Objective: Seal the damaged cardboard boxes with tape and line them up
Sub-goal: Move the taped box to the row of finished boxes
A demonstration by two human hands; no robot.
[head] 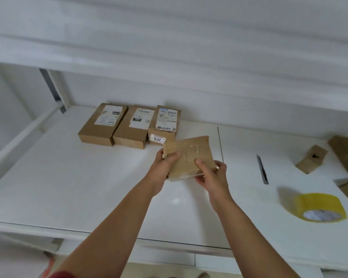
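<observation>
Both hands hold a flat taped cardboard box [189, 155] above the white table [88, 177]. My left hand [163, 169] grips its left edge, thumb on top. My right hand [211, 175] grips its near right corner, thumb on top. Three labelled cardboard boxes stand side by side at the back: the left box [102, 124], the middle box [134, 127] and the right box [165, 123]. The held box hangs just in front and to the right of that row. A yellow tape roll [321, 207] lies at the right.
A utility knife [262, 169] lies right of the hands. A small cardboard box [311, 158] and more cardboard pieces [346, 155] sit at the far right edge. A white wall runs behind the table. The table's front edge is close to me.
</observation>
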